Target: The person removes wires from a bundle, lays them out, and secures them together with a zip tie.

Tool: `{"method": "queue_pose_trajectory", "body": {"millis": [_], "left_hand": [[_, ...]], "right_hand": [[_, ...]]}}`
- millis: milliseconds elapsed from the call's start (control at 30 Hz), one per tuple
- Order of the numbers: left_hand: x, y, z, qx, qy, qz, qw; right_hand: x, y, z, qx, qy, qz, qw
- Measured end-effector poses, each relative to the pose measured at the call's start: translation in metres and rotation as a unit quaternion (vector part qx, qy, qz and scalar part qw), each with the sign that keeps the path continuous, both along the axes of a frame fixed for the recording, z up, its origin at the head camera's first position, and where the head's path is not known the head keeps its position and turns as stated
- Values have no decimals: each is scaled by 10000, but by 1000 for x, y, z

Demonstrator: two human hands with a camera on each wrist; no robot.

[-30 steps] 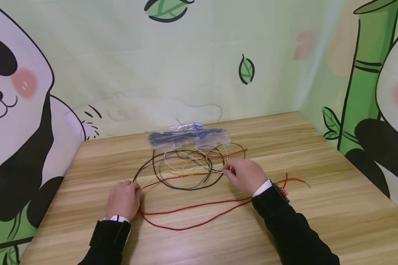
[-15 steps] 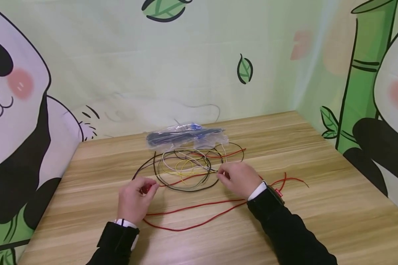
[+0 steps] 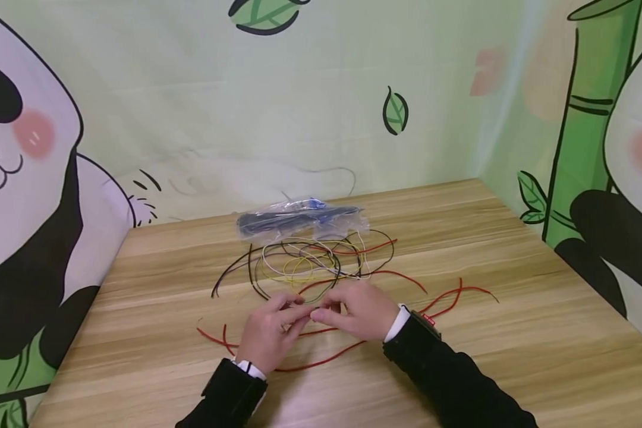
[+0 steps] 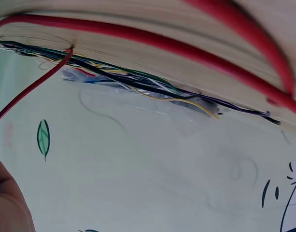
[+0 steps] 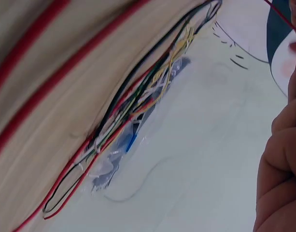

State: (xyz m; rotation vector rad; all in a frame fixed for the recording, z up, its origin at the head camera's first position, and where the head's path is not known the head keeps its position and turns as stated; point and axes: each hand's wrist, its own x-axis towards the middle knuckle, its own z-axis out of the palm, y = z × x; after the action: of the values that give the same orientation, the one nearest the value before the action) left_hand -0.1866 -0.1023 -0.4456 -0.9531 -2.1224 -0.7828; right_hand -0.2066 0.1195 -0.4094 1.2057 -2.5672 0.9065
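A: State the condition of both hands.

B: The left hand [image 3: 270, 333] and the right hand [image 3: 361, 310] met fingertip to fingertip above the tabletop [image 3: 540, 333]. The left hand pinched a red wire [image 4: 31, 86] between thumb and fingers. The right hand, fingers curled, pinched at the same point. The exact contact was too small to resolve.

A: Specify the routing of the red wire.

B: It ran forward from the fingertips, curved in a shallow arc ahead of the right hand, and terminated on the tabletop, forward and to the right of that hand.

A: Identify the items beneath the hands.

B: Loose red strands [image 4: 138, 36] lay on the tabletop and passed under both hands. Two ends projected to the left of the left hand; others projected to the right of the right hand, past the wrist.

A: Identify the items forward of the hands.

B: A wire tangle [image 4: 114, 75] in black, yellow and white lay directly ahead, its nearest turns just beside the fingertips. Black wire ends [image 3: 214, 291] extended forward and left of the left hand. Beyond the tangle, a clear plastic bag [image 3: 299, 220] contained dark and blue items. Farthest from the hands stood a printed backdrop [image 3: 321, 107].
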Motion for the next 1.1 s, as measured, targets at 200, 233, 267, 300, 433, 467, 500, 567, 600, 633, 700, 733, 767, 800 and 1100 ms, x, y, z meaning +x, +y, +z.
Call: {"method": "queue_pose_trajectory", "body": {"millis": [200, 233, 267, 300, 433, 467, 500, 567, 600, 633, 700, 733, 767, 800, 1100], "left_hand": [[2, 8, -2, 0, -127, -42, 9999], [2, 8, -2, 8, -166, -48, 9999], [2, 8, -1, 14, -194, -55, 9998], [2, 9, -1, 10, -212, -55, 9998], [1, 8, 0, -290, -202, 101, 9993], [1, 7, 0, -398, -245, 183, 9987], [0, 6, -1, -524, -311, 289, 9977], [-1, 3, -1, -754, -563, 518, 9942], [-1, 2, -1, -846, -729, 623, 9918], [-1, 0, -1, -942, -920, 725, 9886], [-1, -2, 0, -1139, -1296, 911, 9808], [-1, -4, 0, -1211, -1474, 987, 9767], [-2, -5, 1, -1287, -1604, 1064, 9728], [-2, -6, 1, -1339, -1719, 1136, 9693], [-7, -16, -2, -1472, -1923, 1716, 9549]], "right_hand": [[1, -5, -3, 118, 50, 155, 9998], [0, -5, -3, 130, 45, 182, 9997], [-1, -5, -3, 154, 31, 204, 9997], [-1, -5, -3, 186, 19, 218, 9996], [-2, -2, -3, 386, 22, 202, 9990], [-2, -1, -3, 426, 5, 178, 9989], [-2, 1, -2, 473, 1, 152, 9988], [-3, 4, -2, 571, -31, 106, 9983], [-3, 6, -1, 628, -39, 78, 9980], [-3, 8, -1, 673, -44, 50, 9977], [-3, 12, 0, 782, -45, -7, 9969], [-3, 14, 1, 825, -61, -32, 9966], [-3, 16, 2, 878, -60, -70, 9961], [-4, 18, 2, 919, -28, -119, 9957], [-8, 36, 4, 987, -189, -323, 9944]]}}
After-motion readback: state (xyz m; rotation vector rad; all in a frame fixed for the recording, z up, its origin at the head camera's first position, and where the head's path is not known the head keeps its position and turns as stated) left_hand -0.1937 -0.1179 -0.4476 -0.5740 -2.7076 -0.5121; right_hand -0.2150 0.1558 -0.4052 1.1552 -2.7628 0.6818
